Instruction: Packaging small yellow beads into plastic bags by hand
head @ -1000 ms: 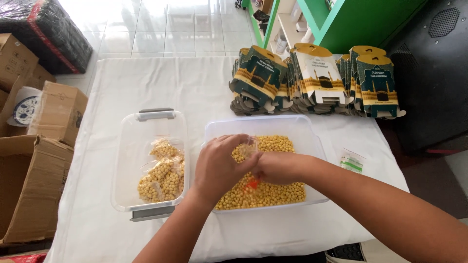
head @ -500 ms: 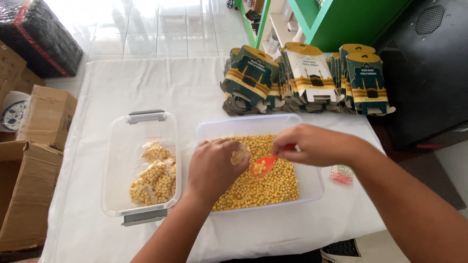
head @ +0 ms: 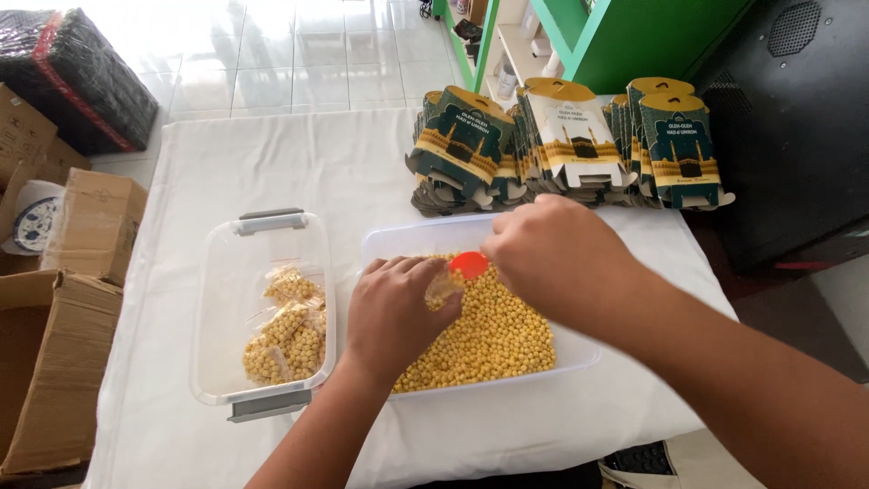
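My left hand (head: 394,312) holds a small clear plastic bag (head: 444,285) over a clear tub (head: 561,349) filled with yellow round pieces (head: 498,335). My right hand (head: 552,258) grips a red spoon (head: 469,264), its bowl tipped right at the bag's mouth. The bag holds a few yellow pieces. A second clear tub (head: 222,308) with grey handles stands to the left and contains several filled small bags (head: 285,330).
Stacks of flat green, gold and white printed cartons (head: 561,149) lie behind the tubs on the white tablecloth (head: 299,163). Cardboard boxes (head: 63,299) stand at the left on the tiled floor. A green shelf (head: 625,36) and a black cabinet (head: 797,118) are at the right.
My right hand lifted the red spoon out of the yellow pieces and swung it up and left to the bag's mouth. The left hand stayed in place with the bag.
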